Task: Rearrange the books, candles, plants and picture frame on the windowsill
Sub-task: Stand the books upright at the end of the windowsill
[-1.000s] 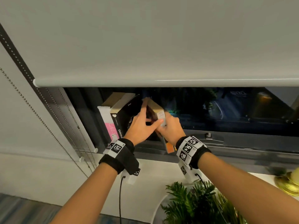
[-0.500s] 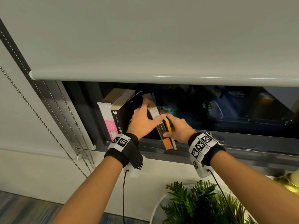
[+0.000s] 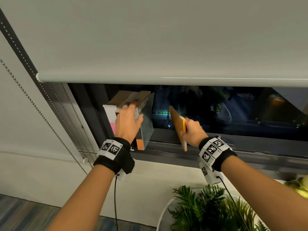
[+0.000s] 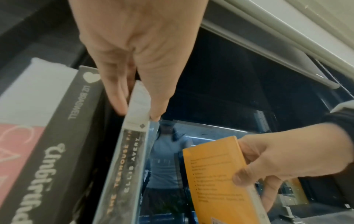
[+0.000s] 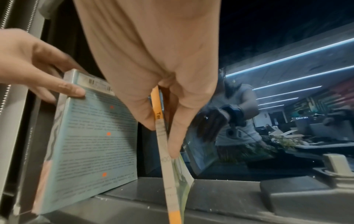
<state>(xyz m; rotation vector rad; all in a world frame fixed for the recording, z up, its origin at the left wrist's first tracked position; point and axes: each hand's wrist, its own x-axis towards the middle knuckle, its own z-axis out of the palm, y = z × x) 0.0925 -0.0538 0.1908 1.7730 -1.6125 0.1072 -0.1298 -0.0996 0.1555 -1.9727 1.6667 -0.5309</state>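
Note:
Books stand at the left end of the dark windowsill (image 3: 250, 150): a white and pink book (image 3: 110, 115), a black book (image 4: 63, 136) and a pale blue book (image 3: 146, 124). My left hand (image 3: 128, 120) grips the top of the pale blue book (image 4: 128, 159), thumb on its back cover (image 5: 95, 136). My right hand (image 3: 191, 130) pinches a thin orange book (image 3: 177, 122) by its spine (image 5: 162, 144), tilted and apart from the row, its lower end near the sill. The left wrist view shows the orange cover (image 4: 216, 174) in the right hand's fingers (image 4: 277, 159).
A roller blind (image 3: 166, 39) hangs low over the window, leaving a short gap above the books. Bead chains (image 3: 41, 114) hang at the left. A green plant (image 3: 208, 209) in a white pot sits below my right arm. A gold object (image 3: 300, 187) is at the right edge.
My right hand has pulled the orange book out to the right, away from the pale blue book. My left hand has pushed the pale blue book more upright against the black one.

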